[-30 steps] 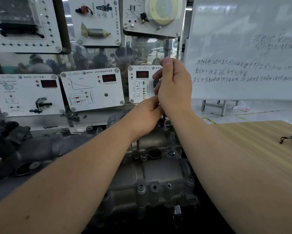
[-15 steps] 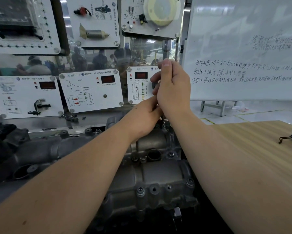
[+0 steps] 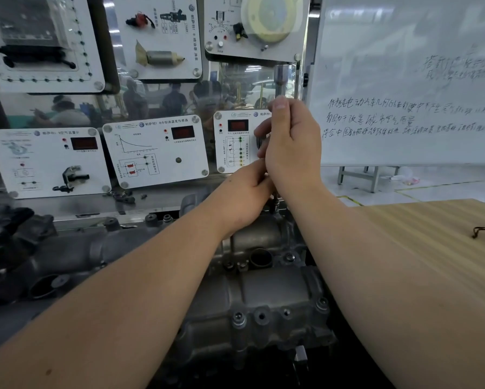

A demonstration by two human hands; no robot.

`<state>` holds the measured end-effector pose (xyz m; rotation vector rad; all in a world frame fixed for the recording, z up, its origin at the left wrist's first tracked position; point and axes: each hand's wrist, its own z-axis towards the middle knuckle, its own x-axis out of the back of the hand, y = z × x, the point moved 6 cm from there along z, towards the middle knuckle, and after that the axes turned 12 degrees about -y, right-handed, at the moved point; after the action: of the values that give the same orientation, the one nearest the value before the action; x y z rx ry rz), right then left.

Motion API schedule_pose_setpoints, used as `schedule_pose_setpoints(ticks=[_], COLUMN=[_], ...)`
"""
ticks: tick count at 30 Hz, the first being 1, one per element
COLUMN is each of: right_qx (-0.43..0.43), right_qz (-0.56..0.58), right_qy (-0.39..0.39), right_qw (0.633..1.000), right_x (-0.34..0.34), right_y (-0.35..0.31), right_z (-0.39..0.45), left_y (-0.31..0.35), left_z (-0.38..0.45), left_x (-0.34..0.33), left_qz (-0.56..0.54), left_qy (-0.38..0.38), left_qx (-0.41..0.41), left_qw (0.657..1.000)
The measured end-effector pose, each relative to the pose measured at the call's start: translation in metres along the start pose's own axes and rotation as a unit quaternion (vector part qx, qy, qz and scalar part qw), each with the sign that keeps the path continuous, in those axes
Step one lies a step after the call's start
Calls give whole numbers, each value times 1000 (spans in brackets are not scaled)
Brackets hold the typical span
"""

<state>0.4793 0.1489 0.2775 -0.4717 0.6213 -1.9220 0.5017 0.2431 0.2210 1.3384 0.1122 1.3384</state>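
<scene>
A pale, striped wooden table (image 3: 432,248) flanks a rough cast-metal engine housing (image 3: 263,299), knobbly with bolt bosses. At the housing's far edge a slim steel socket wrench (image 3: 280,77) stands upright. The left hand (image 3: 246,192) curls round its lower shaft, and the right hand (image 3: 291,144) grips it above. Behind hang glossy white sensor panels (image 3: 157,150) and a whiteboard (image 3: 404,80).

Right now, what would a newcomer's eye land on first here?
Both hands at centre: the right hand grips an upright metal socket tool, and the left hand sits just below it, over the grey engine casting. Behind them hang white sensor panels at left, and a handwritten whiteboard fills the upper right.
</scene>
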Motion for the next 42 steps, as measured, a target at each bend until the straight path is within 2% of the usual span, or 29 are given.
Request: schedule_pose_setpoints(ticks=[6,15,24,29,34,38,42], right_qx=[34,21,17,20,-8,-20,-31], right_qz=[-33,-63,-44,-80,-121,-116,-94], right_qy=[8,14,20,21,17,37,21], right_qw=[999,998,999,996,992,992,995], right_x=[0,0,1,-4,-7,-2,-2], right_y=[4,8,18,12,8,9,12], right_z=[-1,0,3,-4,-10,-11,-10], left_y=[2,3,5,5,5,8,8], left_z=[-2,-2,-1,-1,-1,-3,-3], left_x=[-1,-2,-4,-1,1,-1,-3], left_qz=[2,-6,30,54,74,76,92], left_qy=[5,-3,13,8,-1,-9,-9], left_qx=[22,36,46,30,10,26,17], left_qw=[1000,999,998,998,997,997,996])
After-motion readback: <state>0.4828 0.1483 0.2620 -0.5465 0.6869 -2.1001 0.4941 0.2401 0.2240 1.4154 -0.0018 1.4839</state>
